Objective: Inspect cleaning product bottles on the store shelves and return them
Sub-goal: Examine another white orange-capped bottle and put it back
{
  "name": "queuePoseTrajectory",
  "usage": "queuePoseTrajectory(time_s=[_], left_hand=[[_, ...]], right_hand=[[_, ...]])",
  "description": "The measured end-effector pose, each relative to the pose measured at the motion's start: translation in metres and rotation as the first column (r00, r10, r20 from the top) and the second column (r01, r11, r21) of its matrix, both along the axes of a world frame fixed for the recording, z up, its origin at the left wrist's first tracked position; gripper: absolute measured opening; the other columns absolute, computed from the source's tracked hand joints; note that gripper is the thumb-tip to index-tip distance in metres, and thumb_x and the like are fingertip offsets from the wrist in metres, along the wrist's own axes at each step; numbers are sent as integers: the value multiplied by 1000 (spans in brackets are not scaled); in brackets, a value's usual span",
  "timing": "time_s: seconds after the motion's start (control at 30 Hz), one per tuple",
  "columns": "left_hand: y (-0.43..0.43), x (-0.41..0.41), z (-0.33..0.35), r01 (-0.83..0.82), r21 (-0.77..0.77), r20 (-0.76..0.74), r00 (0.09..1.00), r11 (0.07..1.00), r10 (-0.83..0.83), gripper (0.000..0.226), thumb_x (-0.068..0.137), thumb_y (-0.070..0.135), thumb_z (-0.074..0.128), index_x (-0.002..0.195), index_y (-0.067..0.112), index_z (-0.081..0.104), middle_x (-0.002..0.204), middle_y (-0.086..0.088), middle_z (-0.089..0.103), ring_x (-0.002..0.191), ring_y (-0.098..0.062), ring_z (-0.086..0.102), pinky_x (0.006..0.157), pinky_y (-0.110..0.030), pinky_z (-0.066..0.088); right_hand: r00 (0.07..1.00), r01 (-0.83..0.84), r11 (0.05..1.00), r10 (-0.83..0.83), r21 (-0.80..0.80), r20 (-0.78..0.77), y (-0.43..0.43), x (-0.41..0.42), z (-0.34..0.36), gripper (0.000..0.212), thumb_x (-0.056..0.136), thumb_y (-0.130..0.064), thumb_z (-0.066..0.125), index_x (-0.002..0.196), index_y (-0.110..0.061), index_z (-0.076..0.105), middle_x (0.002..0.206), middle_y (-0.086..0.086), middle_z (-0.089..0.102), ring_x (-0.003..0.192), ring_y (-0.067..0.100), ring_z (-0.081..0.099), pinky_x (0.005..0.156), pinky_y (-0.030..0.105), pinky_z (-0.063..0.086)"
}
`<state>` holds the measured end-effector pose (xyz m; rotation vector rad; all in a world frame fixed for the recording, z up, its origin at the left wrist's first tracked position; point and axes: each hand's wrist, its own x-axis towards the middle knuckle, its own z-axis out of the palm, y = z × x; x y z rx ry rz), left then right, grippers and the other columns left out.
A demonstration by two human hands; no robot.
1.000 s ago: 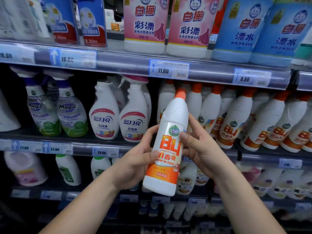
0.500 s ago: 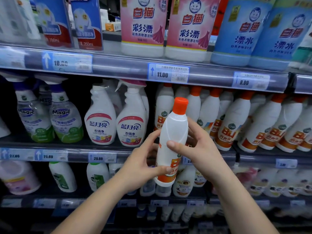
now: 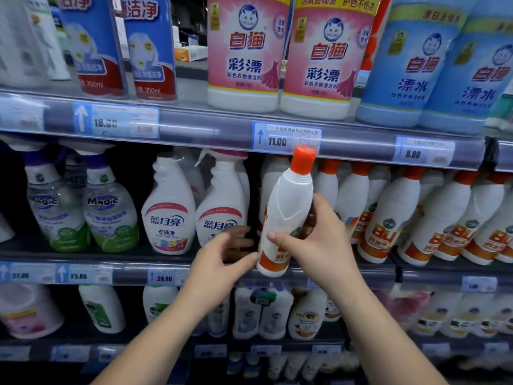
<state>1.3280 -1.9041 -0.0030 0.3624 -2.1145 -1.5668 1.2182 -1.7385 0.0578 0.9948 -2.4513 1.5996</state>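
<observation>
Bottle (image 3: 287,215) has gone from label-facing-camera to rotated: a second ago the orange "84" front was readable, now mostly the plain white side/back shows, label only peeking at the lower right edge. It's also risen and moved toward the shelf, orange cap (image 3: 304,154) now overlapping the 11.00 price tag (image 3: 287,137) at frame centre.

Right hand (image 3: 313,237) grip: closed around the bottle's lower body, thumb across the front, fingers behind. Left hand (image 3: 222,255) grip: opened up, fingers spread and motion-blurred, thumb tip at most brushing the bottle base. It was cradling the bottle before, so it's a one-hand hold now.

Bottle is tilted slightly right, held in air in front of the middle shelf (image 3: 277,270), just left of the matching row of orange-capped bottles (image 3: 388,218).

Read: inspection looks about done, return to that row is likely next. Not seated on the shelf yet.
</observation>
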Motion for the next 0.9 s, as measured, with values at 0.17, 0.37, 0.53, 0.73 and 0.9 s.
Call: queuePoseTrajectory(time_s=[0.17, 0.37, 0.53, 0.73, 0.9], left_hand=[[-29, 9, -9, -50, 87, 93, 995, 995, 42, 22, 95, 5, 75, 109, 21, 78, 107, 4, 82, 104, -17, 77, 88, -37, 66], [-44, 19, -17, -63, 162, 120, 992, 985, 43, 20, 96, 0, 71, 98, 20, 77, 92, 5, 83, 87, -19, 81, 70, -26, 62], [-56, 25, -18, -58, 163, 138, 990, 985, 36, 13, 97, 4, 71, 99, 16, 77, 89, 3, 83, 84, -15, 80, 67, -23, 60], [-62, 27, -15, 22, 144, 161, 986, 989, -46, 17, 99, 5, 70, 96, 20, 78, 87, 4, 82, 83, -16, 80, 69, -27, 62], [-66, 32, -11, 86, 132, 147, 984, 987, -105, 18, 99, 5, 69, 96, 20, 78, 97, 2, 81, 83, -15, 80, 66, -22, 60]], right_hand=[[976, 203, 979, -200, 30, -89, -36, -7, -6, 57, 71, -32, 97, 97, -30, 47, 102, -5, 64, 95, 16, 63, 76, 33, 55], [947, 320, 940, -320, 115, -21, -54, -7, -34, 54, 76, -33, 95, 86, -24, 43, 87, -4, 55, 84, 24, 59, 66, 36, 49], [945, 326, 942, -325, 79, -23, -62, -13, -33, 56, 80, -36, 93, 116, -9, 60, 95, -2, 69, 90, 23, 67, 69, 27, 48], [926, 346, 937, -334, 40, -177, -72, -6, -30, 82, 80, -28, 94, 146, -13, 48, 127, 17, 72, 115, 40, 69, 88, 45, 59], [887, 428, 899, -396, 98, -238, -75, -5, -29, 91, 82, -33, 92, 154, -10, 41, 133, 24, 70, 117, 46, 69, 91, 51, 61]])
